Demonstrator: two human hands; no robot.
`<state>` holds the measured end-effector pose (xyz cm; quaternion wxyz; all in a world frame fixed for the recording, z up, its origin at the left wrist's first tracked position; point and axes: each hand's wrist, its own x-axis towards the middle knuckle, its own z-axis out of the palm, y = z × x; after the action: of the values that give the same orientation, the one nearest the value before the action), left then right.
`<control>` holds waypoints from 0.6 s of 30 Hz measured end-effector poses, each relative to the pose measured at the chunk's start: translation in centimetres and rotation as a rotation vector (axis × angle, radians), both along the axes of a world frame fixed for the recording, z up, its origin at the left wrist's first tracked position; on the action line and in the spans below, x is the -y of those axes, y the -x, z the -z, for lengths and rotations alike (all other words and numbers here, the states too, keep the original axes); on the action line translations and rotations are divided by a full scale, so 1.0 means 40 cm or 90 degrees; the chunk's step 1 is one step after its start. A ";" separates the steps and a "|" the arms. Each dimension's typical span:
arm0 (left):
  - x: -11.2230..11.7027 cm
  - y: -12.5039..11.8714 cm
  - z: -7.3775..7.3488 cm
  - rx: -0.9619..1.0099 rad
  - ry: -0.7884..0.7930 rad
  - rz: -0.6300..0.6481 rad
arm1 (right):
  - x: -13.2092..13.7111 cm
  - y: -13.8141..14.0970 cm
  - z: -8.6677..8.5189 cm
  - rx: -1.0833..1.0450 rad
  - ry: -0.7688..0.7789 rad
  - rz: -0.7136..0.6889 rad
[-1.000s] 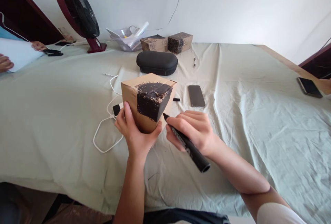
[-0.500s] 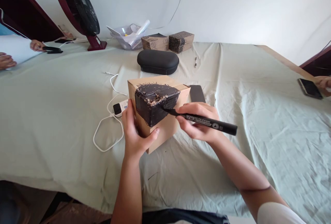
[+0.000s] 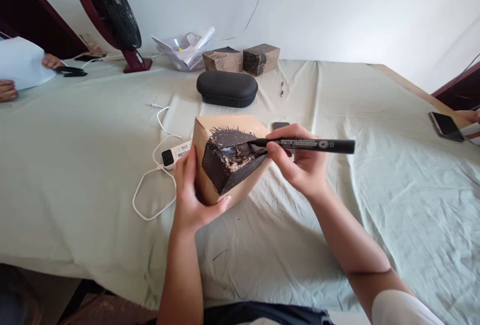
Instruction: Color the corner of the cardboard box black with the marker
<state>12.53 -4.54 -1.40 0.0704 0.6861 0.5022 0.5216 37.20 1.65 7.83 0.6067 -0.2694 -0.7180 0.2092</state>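
Observation:
A brown cardboard box (image 3: 210,132) with one corner inked black is tilted above the cloth-covered table (image 3: 93,130). My left hand (image 3: 193,192) grips its near lower side, thumb up the left face, fingers curled under. My right hand (image 3: 300,165) is closed on a black marker (image 3: 311,144) held level, its tip touching the blackened top of the box. A dark phone (image 3: 280,125) lies just behind the box, mostly hidden.
A black oval case (image 3: 227,88), two more marked boxes (image 3: 240,59), a clear plastic bag (image 3: 182,52) and a fan (image 3: 108,12) stand at the back. A white charger and cable (image 3: 161,165) lie left of the box. Another person's hands hold paper (image 3: 18,62) at far left; a phone (image 3: 444,126) at far right.
My left hand has tipped the box so its black corner points nearer and lower. My right hand swung the marker from pointing down-right to level and brought its tip onto the box top.

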 end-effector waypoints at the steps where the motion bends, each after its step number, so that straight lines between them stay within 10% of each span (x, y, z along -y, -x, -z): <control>1: 0.000 -0.002 -0.001 -0.007 -0.005 0.002 | 0.004 0.001 -0.009 -0.004 0.035 0.001; 12: -0.029 0.013 0.041 0.051 0.001 -0.030 | -0.041 -0.038 -0.016 -0.135 0.253 -0.190; 18: -0.056 0.054 0.087 0.161 0.063 -0.069 | -0.122 -0.065 0.053 -0.091 0.090 0.009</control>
<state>10.35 -2.32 -4.89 0.1388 0.5824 0.5507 0.5816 39.78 6.55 5.70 0.6376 -0.3006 -0.6543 0.2738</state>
